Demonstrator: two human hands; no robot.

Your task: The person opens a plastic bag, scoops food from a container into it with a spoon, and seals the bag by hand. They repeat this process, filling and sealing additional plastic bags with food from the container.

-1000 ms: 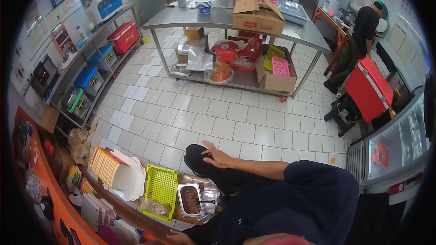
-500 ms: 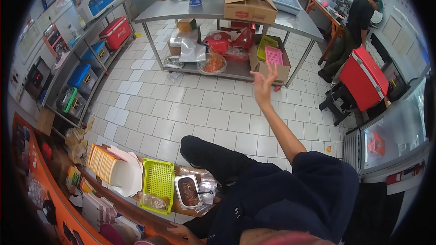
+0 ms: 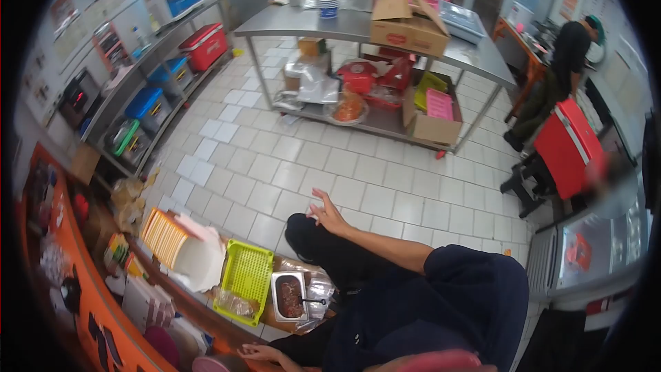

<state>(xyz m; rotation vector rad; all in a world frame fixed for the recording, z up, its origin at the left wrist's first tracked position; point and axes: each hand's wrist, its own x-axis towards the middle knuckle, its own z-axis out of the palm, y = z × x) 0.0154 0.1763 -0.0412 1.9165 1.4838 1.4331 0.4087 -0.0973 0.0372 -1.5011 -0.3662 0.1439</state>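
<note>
At the near edge, left of the person's dark-clad legs, the left hand (image 3: 260, 353) lies low with its fingers loosely parted and pointing left. No thing shows in its grasp, and whether it rests on a surface I cannot tell. A round pinkish tub (image 3: 217, 364) sits just beside it, to the left.

A little farther off stands the metal pan (image 3: 292, 319), between the leg and the lime-green basket (image 3: 246, 269). The pan's long axis runs near to far; reddish-brown contents (image 3: 289, 297) fill its floor, and a dark utensil handle (image 3: 315, 301) juts over its right rim, pointing right, towards the body. The basket's long axis also runs near to far, its far end leaning slightly right, with a clear plastic bag (image 3: 235, 303) at its near end.

Beyond the pan, the right hand (image 3: 326, 215) hangs above the far knee, fingers spread wide, holding nothing. I judge this a pause, with neither hand working on the pan; gripping that handle would call for the right hand to come nearer and lower, then close.

Farther still, past the tiled floor (image 3: 275, 165), a steel table (image 3: 282, 24) bears an open carton (image 3: 410, 31). At the far right another person (image 3: 568, 48) stands behind a red cool box (image 3: 568, 141).
</note>
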